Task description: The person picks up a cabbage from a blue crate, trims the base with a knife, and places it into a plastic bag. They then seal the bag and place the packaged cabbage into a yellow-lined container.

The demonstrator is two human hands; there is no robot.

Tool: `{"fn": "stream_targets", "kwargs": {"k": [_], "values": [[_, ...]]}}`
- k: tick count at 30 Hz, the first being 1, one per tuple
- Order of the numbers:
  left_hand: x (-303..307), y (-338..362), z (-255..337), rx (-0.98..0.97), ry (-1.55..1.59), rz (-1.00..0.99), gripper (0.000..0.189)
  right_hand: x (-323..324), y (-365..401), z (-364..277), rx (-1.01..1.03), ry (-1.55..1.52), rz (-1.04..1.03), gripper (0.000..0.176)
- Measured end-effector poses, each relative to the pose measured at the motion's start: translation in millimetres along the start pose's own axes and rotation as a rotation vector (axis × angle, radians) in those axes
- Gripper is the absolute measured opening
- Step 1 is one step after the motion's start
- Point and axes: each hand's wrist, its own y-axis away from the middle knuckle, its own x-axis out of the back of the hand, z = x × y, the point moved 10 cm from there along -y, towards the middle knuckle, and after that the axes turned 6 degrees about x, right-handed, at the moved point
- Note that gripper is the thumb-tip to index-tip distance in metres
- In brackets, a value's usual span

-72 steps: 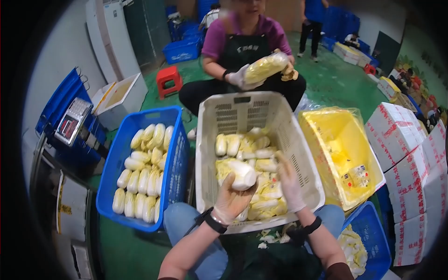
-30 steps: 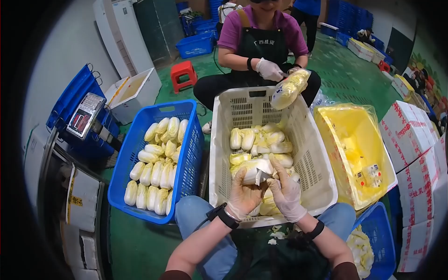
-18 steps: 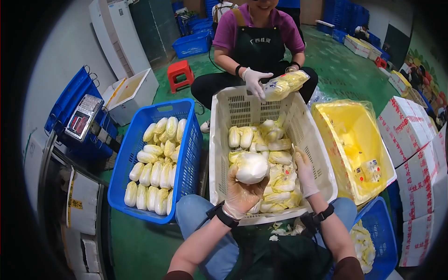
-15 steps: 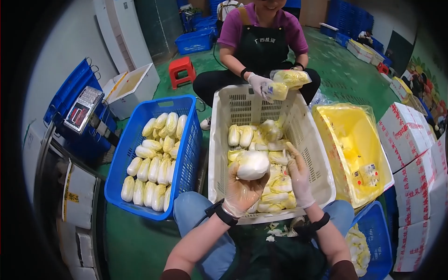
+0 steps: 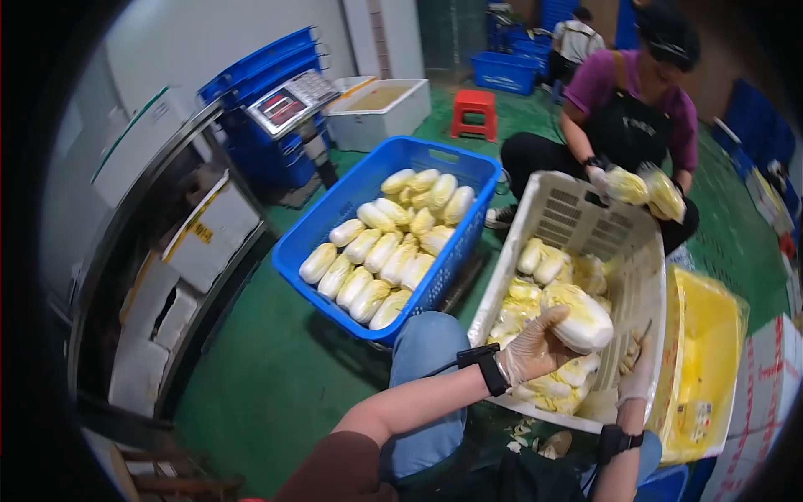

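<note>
My gloved left hand (image 5: pixel 534 347) is closed around the lower side of a napa cabbage (image 5: pixel 579 320), pale at its base and yellow-green at the leaves. It holds the cabbage above the white crate (image 5: pixel 487 314), where several more cabbages (image 5: pixel 552 386) lie. Close to the crate's right inner wall is my gloved right hand (image 5: pixel 637 368), its fingers curled. A thin, slim shape shows at its fingertips, too blurred to name. To the left, a blue basket (image 5: pixel 293 272) holds rows of cabbages (image 5: pixel 381 251).
Across the crate a co-worker (image 5: pixel 631 117) holds wrapped cabbages (image 5: pixel 644 188). A yellow-lined box (image 5: pixel 686 368) stands at right. A scale (image 5: pixel 288 105), a red stool (image 5: pixel 474 115) and a foam box (image 5: pixel 381 109) are behind the basket. Leaf scraps (image 5: pixel 520 433) lie below the crate.
The view has swung left, bringing the blue basket nearer the middle. My left hand still holds the cabbage, now tilted. My right hand has dropped lower beside the crate wall.
</note>
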Motion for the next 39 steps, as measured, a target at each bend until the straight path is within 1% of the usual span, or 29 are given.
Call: {"fn": "stream_targets", "kwargs": {"k": [2,4,5,7,8,9,10,11,13,14,15,16,17,18,19,21,23,25,27,28,29,31,33,35,37,38,39], "values": [[-14,11,18,-0.075,-0.024,-0.028,0.058,-20,10,1,0.029,0.009,-0.062,0.044],[-39,24,35,-0.043,-0.035,-0.107,0.055,-36,17,8,0.053,0.005,-0.098,0.043],[-46,30,51,-0.071,-0.077,-0.167,0.060,-46,20,19,0.018,0.060,-0.153,0.042],[-84,58,79,-0.117,-0.110,-0.198,0.061,-58,26,31,-0.024,0.120,-0.211,0.041],[-93,70,97,-0.145,-0.172,-0.182,0.063,-66,30,36,-0.045,0.150,-0.276,0.041],[-103,87,117,-0.220,-0.289,-0.109,0.065,-73,35,43,-0.066,0.179,-0.341,0.041],[-112,103,138,-0.265,-0.379,-0.093,0.065,-75,34,45,-0.054,0.221,-0.382,0.040],[-117,121,160,-0.332,-0.506,0.002,0.065,-77,35,46,-0.061,0.223,-0.385,0.040],[-106,158,218,-0.424,-0.932,0.236,0.065,-71,36,47,-0.071,0.270,-0.299,0.040],[-94,171,242,-0.372,-1.141,0.375,0.064,-67,32,51,-0.088,0.260,-0.265,0.040],[-80,186,272,-0.400,-1.354,0.479,0.062,-66,31,54,-0.097,0.261,-0.266,0.040],[-65,200,303,-0.425,-1.649,0.663,0.062,-64,28,56,-0.094,0.280,-0.238,0.039],[-42,217,336,-0.471,-1.826,0.874,0.074,-63,26,57,-0.090,0.300,-0.213,0.039],[-23,229,350,-0.345,-1.938,1.034,0.080,-66,26,58,-0.093,0.313,-0.260,0.037],[-3,242,363,-0.208,-2.038,1.194,0.087,-69,28,59,-0.094,0.317,-0.266,0.037],[28,254,368,-0.087,-2.125,1.300,0.097,-75,32,60,-0.102,0.337,-0.304,0.036],[71,262,355,0.306,-1.996,1.345,0.101,-71,29,65,-0.117,0.350,-0.286,0.036],[86,257,345,0.451,-2.272,1.369,0.097,-64,26,72,-0.137,0.360,-0.261,0.037],[120,251,326,0.709,-2.372,1.211,0.094,-66,24,71,-0.092,0.339,-0.289,0.037],[126,253,313,0.827,-2.338,1.154,0.091,-67,25,70,-0.097,0.339,-0.278,0.036],[143,252,317,0.919,-2.392,1.148,0.084,-67,27,65,-0.099,0.338,-0.254,0.036],[173,258,327,1.065,-2.313,1.119,0.074,-77,35,58,-0.083,0.371,-0.306,0.036],[161,261,317,1.129,-2.210,1.081,0.068,-80,43,53,-0.113,0.425,-0.278,0.038],[161,262,313,1.264,-2.222,1.010,0.072,-80,42,49,-0.088,0.420,-0.311,0.039],[162,255,330,0.937,-2.412,0.893,0.073,-85,46,27,0.035,0.555,-0.430,0.040],[141,248,333,0.796,-2.558,0.985,0.072,-92,50,9,0.142,0.634,-0.497,0.042],[102,238,332,0.627,-2.686,1.083,0.071,-99,58,-12,0.248,0.719,-0.573,0.046]]}}
